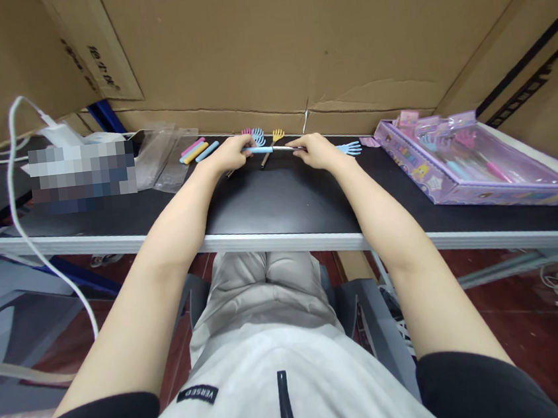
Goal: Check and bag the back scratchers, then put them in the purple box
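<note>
Cardboard walls are enclosing a black tabletop | your left hand is gripping a light-blue handle | your right hand is pinching its metal rod, which is spanning between both hands near the far edge | coloured tubes are lying left, a purple display box is resting right.

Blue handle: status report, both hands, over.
Left hand gripping blue handle; right hand pinching metal rod. Rod meets handle. Yellow claw close beyond.

Room over tabletop between arms, held rod crossing beyond, purple box rightward
</note>
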Motion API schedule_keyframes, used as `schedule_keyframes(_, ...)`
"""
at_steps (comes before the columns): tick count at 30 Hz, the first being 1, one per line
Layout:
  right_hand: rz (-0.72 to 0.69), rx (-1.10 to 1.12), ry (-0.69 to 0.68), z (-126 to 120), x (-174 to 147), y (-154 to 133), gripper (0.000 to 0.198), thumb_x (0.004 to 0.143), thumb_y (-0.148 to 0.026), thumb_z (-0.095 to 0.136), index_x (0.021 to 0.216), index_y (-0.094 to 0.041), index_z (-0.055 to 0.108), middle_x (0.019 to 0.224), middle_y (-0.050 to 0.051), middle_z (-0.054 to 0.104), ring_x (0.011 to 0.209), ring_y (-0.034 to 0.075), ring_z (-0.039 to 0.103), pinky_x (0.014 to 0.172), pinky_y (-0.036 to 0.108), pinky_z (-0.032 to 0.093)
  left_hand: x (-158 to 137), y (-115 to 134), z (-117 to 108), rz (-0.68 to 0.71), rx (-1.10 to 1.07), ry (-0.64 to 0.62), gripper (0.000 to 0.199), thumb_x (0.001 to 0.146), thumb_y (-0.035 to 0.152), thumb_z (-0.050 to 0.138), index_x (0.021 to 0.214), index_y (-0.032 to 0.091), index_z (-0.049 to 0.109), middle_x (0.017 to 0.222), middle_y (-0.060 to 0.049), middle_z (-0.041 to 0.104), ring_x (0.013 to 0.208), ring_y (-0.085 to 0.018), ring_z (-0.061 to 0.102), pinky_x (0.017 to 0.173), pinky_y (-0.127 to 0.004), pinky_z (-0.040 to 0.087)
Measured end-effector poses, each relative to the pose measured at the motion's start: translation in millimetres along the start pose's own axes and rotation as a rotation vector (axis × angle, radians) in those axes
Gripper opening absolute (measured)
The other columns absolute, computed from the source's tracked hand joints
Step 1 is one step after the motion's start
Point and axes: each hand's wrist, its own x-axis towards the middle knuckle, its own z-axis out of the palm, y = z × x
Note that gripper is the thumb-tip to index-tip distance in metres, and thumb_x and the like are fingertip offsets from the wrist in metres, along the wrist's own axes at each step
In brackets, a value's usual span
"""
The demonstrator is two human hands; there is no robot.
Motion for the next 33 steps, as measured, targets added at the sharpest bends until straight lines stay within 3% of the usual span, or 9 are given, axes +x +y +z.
schedule_keyframes(7,-0.029,0.027,-0.011,0.5,0.1,3.3,0.046,0.099,-0.016,0.059,0.14,-0.017,0.081,0.12,0.012,0.082,0.108,0.026,0.074,0.102,0.038,0.052,-1.8,1.0,-1.6,-0.002,0.009,-0.002,0.032,0.085,0.02,0.057,0.113,0.023,0.072,0.115,-0.009,0.076,0.112,-0.03,0.064,0.105,-0.042,0.049)
schedule_keyframes(18,0.041,0.161,-0.115,-1.7,-1.1,5.7,0.049,0.096,-0.026,0.069,0.143,-0.018,0.079,0.093,0.005,0.081,0.086,0.021,0.07,0.091,0.033,0.056,-0.5,-3.1,-2.7,0.011,-0.042,-0.047,0.032,0.084,0.019,0.057,0.111,0.02,0.073,0.119,-0.009,0.075,0.115,-0.028,0.066,0.107,-0.041,0.049)
schedule_keyframes(33,0.059,0.175,-0.144,-1.3,-2.1,2.6,0.046,0.097,-0.018,0.069,0.141,-0.023,0.081,0.094,0.004,0.083,0.086,0.021,0.073,0.091,0.035,0.059,-2.6,-1.9,-2.4,-0.014,-0.009,-0.056,0.032,0.085,0.019,0.059,0.112,0.02,0.075,0.12,-0.01,0.076,0.116,-0.031,0.067,0.107,-0.043,0.049)
